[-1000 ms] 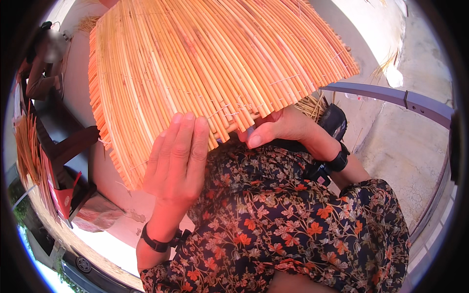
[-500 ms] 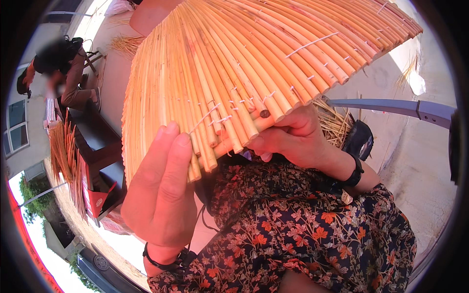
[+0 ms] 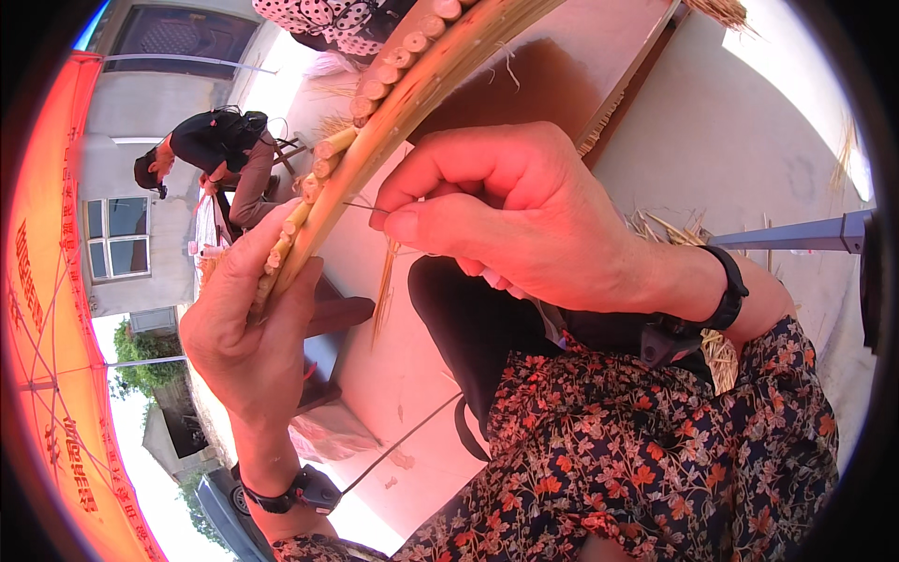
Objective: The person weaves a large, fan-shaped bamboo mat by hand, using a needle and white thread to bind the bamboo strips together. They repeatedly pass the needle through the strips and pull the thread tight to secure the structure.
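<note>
While the reed mat point(image 3: 393, 112) is seen edge-on, these lines tell how things stand.

Mat: one piece of woven reeds, held up in the middle of the scene, its edge running from near left to far right; cut reed ends show along the left side.
Left hand point(image 3: 248, 328): closed around the mat's near edge, thumb and fingers pressed on the reed ends.
Right hand point(image 3: 506, 220): thumb and forefinger pinched on a thin needle point(image 3: 361, 206) or wire at the mat's edge; which of the two, I cannot tell.
Thread point(image 3: 403, 442): one dark strand hangs below, towards the left wrist.
Progress: by my judgement the weave is largely done and the edge is being stitched; how much edge is left cannot be told.
Count: one mat, one needle, two wristbands point(image 3: 726, 290).
Around: a second person point(image 3: 211, 155) bends at far left; loose straw point(image 3: 674, 229) lies on the right.
</note>
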The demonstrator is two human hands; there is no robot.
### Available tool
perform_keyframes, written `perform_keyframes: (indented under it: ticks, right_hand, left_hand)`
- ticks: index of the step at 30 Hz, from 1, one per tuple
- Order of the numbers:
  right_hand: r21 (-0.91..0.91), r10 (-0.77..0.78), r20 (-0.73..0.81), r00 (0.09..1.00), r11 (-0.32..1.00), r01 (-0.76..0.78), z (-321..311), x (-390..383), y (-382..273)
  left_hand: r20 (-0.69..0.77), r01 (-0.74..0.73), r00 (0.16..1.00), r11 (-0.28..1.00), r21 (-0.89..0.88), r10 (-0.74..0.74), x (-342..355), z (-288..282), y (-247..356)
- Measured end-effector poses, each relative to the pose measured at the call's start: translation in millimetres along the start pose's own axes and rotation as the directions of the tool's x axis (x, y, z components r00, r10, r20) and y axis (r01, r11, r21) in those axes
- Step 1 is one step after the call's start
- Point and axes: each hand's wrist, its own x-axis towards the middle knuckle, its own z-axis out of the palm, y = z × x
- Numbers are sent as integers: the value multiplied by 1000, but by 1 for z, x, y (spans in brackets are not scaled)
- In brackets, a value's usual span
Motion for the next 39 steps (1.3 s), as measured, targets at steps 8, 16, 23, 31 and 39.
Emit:
perform_keyframes:
  ticks: [8,16,23,31,39]
  right_hand:
    - [77,52,-17,999,996,-50,-2,-22,2]
    - [167,304,-16,953,940,-297,-25,-91,16]
    - [2,360,-53,931,933,-360,-35,-120,26]
    - [-246,794,-123,595,556,-794,-37,-128,22]
    - [40,753,-41,656,658,-752,-50,-148,59]
  left_hand:
    - [24,-184,983,979,89,183,-13,10,11]
    - [154,-362,926,926,102,345,-56,50,22]
    - [194,-392,905,919,30,380,-67,59,23]
    - [198,-453,879,889,65,433,-78,63,15]
    - [244,-495,850,866,67,467,-78,66,15]
